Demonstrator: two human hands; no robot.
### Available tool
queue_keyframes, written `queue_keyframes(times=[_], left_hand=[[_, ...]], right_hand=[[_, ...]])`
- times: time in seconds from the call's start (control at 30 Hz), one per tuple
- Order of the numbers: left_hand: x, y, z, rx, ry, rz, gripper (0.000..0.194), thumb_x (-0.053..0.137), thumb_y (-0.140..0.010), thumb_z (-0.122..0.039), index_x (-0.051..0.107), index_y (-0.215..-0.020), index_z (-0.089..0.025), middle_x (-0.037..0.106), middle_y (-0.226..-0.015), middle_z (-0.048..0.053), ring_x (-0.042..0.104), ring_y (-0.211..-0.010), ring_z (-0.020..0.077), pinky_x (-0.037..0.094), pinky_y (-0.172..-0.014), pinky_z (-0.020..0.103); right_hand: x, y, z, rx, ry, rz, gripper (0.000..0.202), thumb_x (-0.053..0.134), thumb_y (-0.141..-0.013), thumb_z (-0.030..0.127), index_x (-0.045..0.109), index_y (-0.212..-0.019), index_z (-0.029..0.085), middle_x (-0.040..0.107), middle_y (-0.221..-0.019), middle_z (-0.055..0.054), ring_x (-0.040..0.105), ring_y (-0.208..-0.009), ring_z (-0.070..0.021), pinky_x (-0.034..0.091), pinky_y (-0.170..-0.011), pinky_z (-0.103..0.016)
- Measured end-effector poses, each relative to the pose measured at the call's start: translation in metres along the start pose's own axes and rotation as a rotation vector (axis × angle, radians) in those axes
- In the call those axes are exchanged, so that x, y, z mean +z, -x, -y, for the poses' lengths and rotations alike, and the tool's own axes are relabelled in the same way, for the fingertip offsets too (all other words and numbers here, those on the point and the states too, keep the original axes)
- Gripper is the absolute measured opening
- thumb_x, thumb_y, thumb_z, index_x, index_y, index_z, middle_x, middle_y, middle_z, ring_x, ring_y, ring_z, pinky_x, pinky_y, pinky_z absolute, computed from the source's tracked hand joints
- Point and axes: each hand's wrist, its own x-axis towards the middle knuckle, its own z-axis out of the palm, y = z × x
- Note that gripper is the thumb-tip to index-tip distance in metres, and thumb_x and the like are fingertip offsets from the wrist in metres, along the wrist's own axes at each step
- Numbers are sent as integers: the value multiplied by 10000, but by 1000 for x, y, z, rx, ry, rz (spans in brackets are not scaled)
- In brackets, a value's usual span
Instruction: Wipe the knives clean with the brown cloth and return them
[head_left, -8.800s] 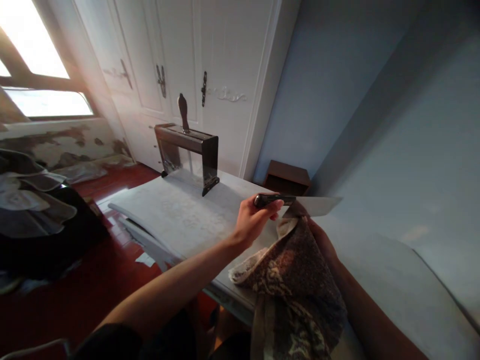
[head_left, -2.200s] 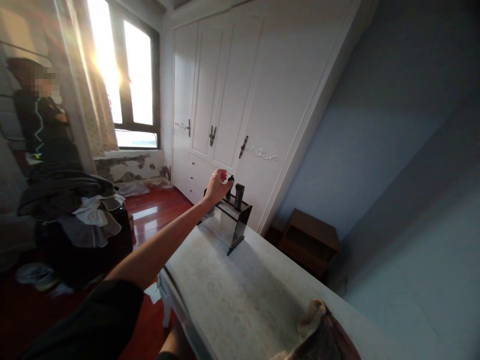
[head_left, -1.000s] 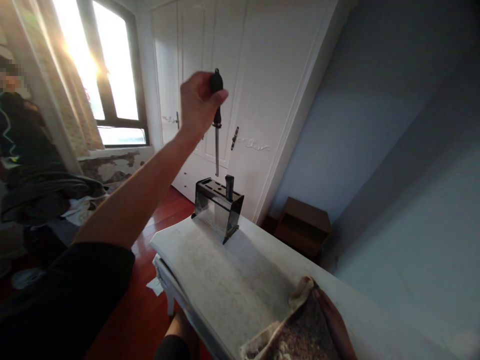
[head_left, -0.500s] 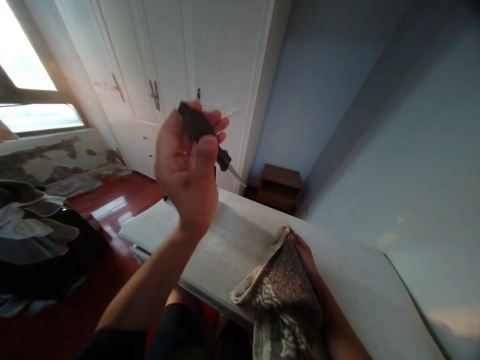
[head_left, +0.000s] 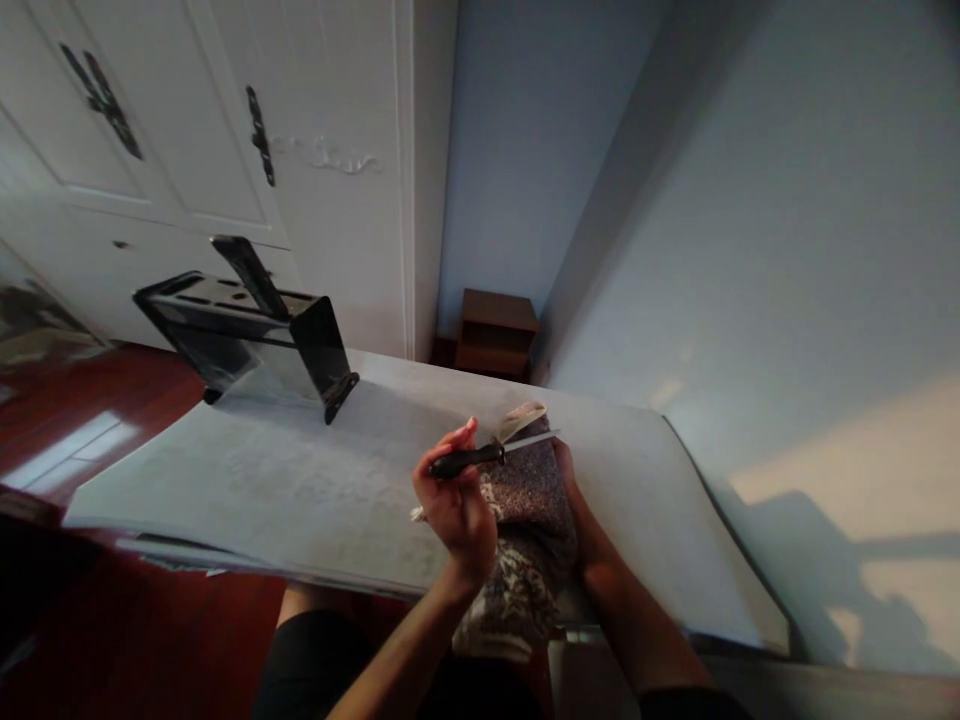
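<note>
Across the palm and fingers of my left hand lies the black handle of what looks like a sharpening steel. Its thin pale metal rod points right, over the top of a brown and cream patterned towel. The towel is bunched and hangs down over the table's front edge. My right hand grips it from the right side, with most fingers hidden behind the cloth. The rod's tip is close to the right hand; whether it touches the towel I cannot tell.
A black-framed knife block with clear sides stands on the white table to the left, one broad black handle sticking up from it. Behind are a white wardrobe and a small brown cabinet. A wall borders the right.
My left hand has come down and right with the steel, from raised in front of the wardrobe to beside the towel. The view has turned right and down, showing the knife block.
</note>
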Motion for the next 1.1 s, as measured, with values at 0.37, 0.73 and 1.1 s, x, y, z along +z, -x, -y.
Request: queue_keyframes(times=[0.37, 0.73, 1.1], left_hand=[[-54, -12, 29, -459, -569, 292, 280, 664, -780, -360, 556, -947, -162, 664, -886, 44, 648, -785, 157, 528, -710, 274], [-30, -56, 44, -304, -1266, 1284, 326, 447, -936, -426, 608, -1127, -217, 704, -971, 101, 661, -920, 282, 457, -746, 339], [-8, -63, 77, -219, -1445, 1313, 364, 330, -975, -389, 528, -1196, -179, 697, -976, 137, 676, -863, 279, 467, -723, 355]], right_hand=[[-7, -2, 14, 44, -338, -82, 422, 613, -700, 622, 665, -820, 220, 727, -821, -72, 663, -980, -315, 541, -810, -480], [18, 5, 23, -127, -173, -53, 347, 523, -821, 548, 670, -878, 239, 703, -798, -36, 628, -1035, -243, 540, -808, -351], [23, 10, 32, -60, -83, 129, 480, 606, -557, 192, 638, -1035, 217, 709, -912, -14, 647, -961, -260, 532, -813, -350]])
